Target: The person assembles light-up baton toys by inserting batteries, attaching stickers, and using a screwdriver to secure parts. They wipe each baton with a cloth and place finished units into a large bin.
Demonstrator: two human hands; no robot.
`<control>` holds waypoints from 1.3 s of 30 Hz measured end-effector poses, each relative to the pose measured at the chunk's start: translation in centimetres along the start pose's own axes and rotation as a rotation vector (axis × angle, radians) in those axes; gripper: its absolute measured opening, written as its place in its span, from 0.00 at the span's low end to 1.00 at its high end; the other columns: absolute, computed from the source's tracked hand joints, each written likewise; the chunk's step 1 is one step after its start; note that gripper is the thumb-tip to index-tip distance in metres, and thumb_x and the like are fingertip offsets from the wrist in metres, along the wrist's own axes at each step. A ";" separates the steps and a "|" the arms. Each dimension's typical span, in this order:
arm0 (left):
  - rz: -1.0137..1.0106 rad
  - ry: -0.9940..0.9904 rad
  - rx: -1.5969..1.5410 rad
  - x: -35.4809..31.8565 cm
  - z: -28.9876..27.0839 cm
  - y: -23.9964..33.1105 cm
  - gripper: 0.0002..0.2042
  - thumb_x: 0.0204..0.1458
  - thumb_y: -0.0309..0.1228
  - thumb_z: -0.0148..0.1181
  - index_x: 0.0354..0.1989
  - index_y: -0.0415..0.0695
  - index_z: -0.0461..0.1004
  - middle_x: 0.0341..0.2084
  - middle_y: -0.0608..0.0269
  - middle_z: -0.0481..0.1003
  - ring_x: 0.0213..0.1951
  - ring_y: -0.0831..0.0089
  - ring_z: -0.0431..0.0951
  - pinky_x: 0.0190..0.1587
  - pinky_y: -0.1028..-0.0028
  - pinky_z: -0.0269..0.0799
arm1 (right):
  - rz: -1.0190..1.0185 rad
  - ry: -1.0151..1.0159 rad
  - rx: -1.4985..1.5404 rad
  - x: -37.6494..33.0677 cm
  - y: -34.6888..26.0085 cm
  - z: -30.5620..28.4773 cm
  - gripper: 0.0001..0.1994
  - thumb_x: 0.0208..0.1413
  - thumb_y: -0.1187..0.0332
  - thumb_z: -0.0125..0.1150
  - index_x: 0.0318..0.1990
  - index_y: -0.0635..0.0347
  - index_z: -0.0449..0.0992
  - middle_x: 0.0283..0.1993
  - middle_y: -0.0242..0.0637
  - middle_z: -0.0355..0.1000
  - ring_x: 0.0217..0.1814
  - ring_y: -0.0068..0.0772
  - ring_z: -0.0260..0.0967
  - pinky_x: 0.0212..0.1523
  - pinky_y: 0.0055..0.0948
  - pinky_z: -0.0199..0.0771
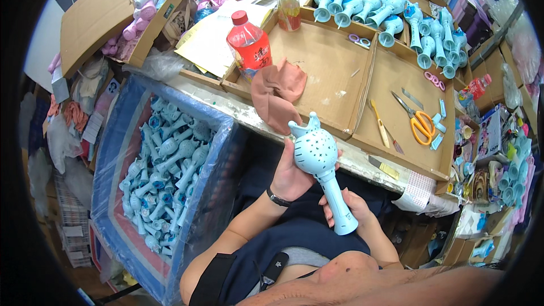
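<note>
A light-blue plastic toy wand (316, 153) is held over my lap, its round, perforated head up and its handle slanting down to the right. My left hand (290, 174) cups the head from the left and behind, so some of its fingers are hidden. Around the lower handle, my right hand (352, 205) closes with its fingertips against the side. Beyond the wand, a brownish-pink cloth (277, 93) hangs over the table edge.
At my left stands a blue-lined bin (116, 153) full of similar toy parts. Cardboard trays (331, 51) hold orange-handled scissors (420, 119), a yellow-handled brush (379, 122) and more blue toys (391, 11). A red-labelled bottle (249, 45) and a clear bottle (288, 5) stand beyond.
</note>
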State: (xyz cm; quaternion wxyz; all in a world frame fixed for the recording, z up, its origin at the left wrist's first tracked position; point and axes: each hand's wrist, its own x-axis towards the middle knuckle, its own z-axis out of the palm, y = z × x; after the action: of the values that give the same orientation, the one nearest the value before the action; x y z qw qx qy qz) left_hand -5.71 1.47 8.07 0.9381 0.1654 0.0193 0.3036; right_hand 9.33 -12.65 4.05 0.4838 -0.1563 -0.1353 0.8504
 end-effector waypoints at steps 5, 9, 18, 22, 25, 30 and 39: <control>0.031 0.129 0.090 0.0 -0.6 0.0 0.39 0.56 0.64 0.39 0.66 0.44 0.52 0.62 0.49 0.60 0.59 0.52 0.66 0.60 0.54 0.63 | 0.018 0.079 -0.032 0.4 0.7 -0.3 0.32 0.64 0.45 0.41 0.57 0.72 0.64 0.40 0.45 0.73 0.39 0.37 0.75 0.41 0.31 0.77; 0.071 0.233 0.308 -0.3 -1.5 0.2 0.38 0.58 0.62 0.37 0.66 0.42 0.53 0.60 0.53 0.62 0.60 0.58 0.66 0.61 0.57 0.61 | 0.082 0.230 -0.475 -0.3 -0.4 1.1 0.27 0.60 0.53 0.56 0.57 0.67 0.65 0.42 0.40 0.73 0.41 0.30 0.74 0.44 0.28 0.75; 0.815 0.330 2.291 4.3 -5.8 4.5 0.25 0.55 0.47 0.53 0.59 0.47 0.67 0.64 0.52 0.58 0.66 0.44 0.50 0.65 0.41 0.35 | -0.208 0.452 -0.785 0.2 -16.7 4.6 0.24 0.52 0.59 0.66 0.51 0.65 0.69 0.35 0.37 0.75 0.35 0.29 0.76 0.29 0.28 0.76; 0.799 0.486 2.362 5.9 -7.4 4.5 0.30 0.47 0.43 0.61 0.61 0.50 0.65 0.66 0.51 0.53 0.67 0.42 0.48 0.63 0.37 0.36 | -0.453 0.642 -1.043 8.4 -29.1 2.8 0.19 0.52 0.55 0.66 0.43 0.58 0.71 0.31 0.30 0.74 0.27 0.21 0.72 0.21 0.24 0.66; 0.817 0.471 2.359 6.1 -8.0 4.4 0.27 0.50 0.47 0.59 0.57 0.48 0.69 0.64 0.50 0.57 0.65 0.43 0.52 0.61 0.36 0.41 | -0.427 0.968 -1.193 14.8 -37.2 0.0 0.20 0.49 0.53 0.67 0.41 0.57 0.73 0.33 0.29 0.72 0.28 0.22 0.68 0.24 0.24 0.61; 0.825 0.447 2.309 5.8 -8.4 4.7 0.23 0.52 0.44 0.58 0.55 0.48 0.70 0.62 0.55 0.61 0.66 0.52 0.55 0.61 0.40 0.43 | -0.681 1.188 -1.254 22.4 -46.9 -7.8 0.23 0.43 0.50 0.68 0.36 0.63 0.76 0.32 0.39 0.72 0.28 0.35 0.66 0.23 0.32 0.62; 0.899 0.437 2.205 6.2 -9.4 4.1 0.20 0.54 0.41 0.57 0.53 0.45 0.71 0.61 0.56 0.63 0.66 0.54 0.56 0.64 0.43 0.42 | -1.724 1.142 -1.989 28.2 -49.1 -15.8 0.16 0.45 0.62 0.66 0.35 0.68 0.79 0.31 0.51 0.77 0.32 0.53 0.74 0.37 0.45 0.73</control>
State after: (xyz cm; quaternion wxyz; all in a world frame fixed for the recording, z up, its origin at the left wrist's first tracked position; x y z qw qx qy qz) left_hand -4.23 10.94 0.89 0.0809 0.8134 0.3666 0.4444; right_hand 40.30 37.32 4.56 0.5180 -0.6083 -0.5046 -0.3272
